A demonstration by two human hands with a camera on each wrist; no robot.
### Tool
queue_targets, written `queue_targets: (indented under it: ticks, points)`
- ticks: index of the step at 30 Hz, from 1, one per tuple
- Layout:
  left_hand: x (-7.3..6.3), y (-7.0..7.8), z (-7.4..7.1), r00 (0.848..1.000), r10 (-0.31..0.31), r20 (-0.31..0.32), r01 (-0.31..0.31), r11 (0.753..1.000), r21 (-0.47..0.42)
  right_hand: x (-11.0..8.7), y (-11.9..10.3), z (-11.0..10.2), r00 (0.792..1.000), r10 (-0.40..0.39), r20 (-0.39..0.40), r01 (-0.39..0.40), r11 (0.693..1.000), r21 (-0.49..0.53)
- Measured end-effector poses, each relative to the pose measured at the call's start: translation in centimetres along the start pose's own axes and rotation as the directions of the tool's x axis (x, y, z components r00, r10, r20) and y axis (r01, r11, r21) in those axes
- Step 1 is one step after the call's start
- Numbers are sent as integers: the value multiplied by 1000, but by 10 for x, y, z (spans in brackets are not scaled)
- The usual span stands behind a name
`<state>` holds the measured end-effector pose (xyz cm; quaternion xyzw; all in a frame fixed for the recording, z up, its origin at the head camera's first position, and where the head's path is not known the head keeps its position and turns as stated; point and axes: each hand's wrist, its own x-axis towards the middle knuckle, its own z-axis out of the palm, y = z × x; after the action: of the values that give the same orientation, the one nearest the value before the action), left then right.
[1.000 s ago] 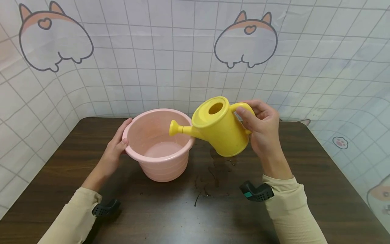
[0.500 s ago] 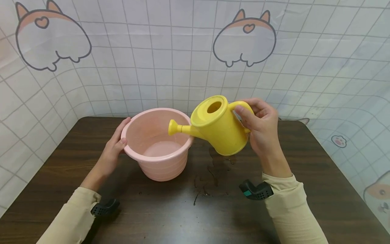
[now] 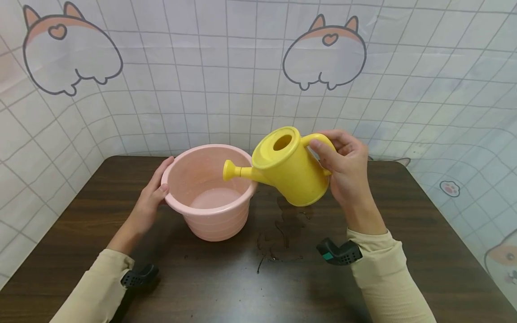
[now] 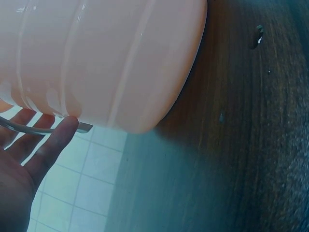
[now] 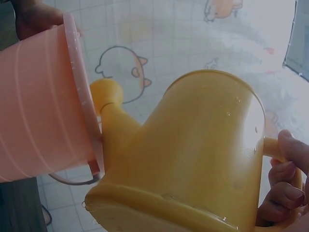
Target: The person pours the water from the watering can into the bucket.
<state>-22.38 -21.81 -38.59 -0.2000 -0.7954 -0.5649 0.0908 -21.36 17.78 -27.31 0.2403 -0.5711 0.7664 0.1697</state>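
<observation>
A pink plastic bucket (image 3: pixel 218 222) tilts on the table, its mouth toward me. My left hand (image 3: pixel 147 204) grips its left rim. In the left wrist view, the left fingers (image 4: pixel 57 145) lie by the bucket's side and its thin grey handle (image 4: pixel 29 129). My right hand (image 3: pixel 350 177) holds a yellow watering can (image 3: pixel 295 179) by its loop handle, lifted above the table and tipped left. The can's spout reaches over the bucket's right rim, with its rose (image 3: pixel 229 170) above the inside. No stream of water can be made out. Drops cling to the can (image 5: pixel 207 145) in the right wrist view.
The dark wooden table (image 3: pixel 194 287) carries a wet patch with small puddles (image 3: pixel 282 233) below the can. Behind it hangs a white grid-patterned cloth (image 3: pixel 242 89) with cartoon corgi prints. Black devices (image 3: pixel 339 252) sit on both wrists.
Both hands, the bucket and the watering can keep nearly the same places. The picture shifts slightly with the head.
</observation>
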Motion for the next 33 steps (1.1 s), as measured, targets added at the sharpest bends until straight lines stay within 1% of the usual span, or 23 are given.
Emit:
queue_targets:
  ticks: [6, 18, 33]
  points:
    - [0, -1, 0, 1000, 4, 1, -4, 1000, 4, 0, -3, 2, 1000, 9, -12, -9, 1000, -2]
    - [-2, -3, -3, 1000, 23, 7, -23, 1000, 4, -2, -5, 8, 1000, -12, -21, 12, 1000, -5]
    - [-3, 2, -3, 999, 30, 18, -30, 1000, -5, 1, -9, 10, 1000, -16, -15, 16, 1000, -4]
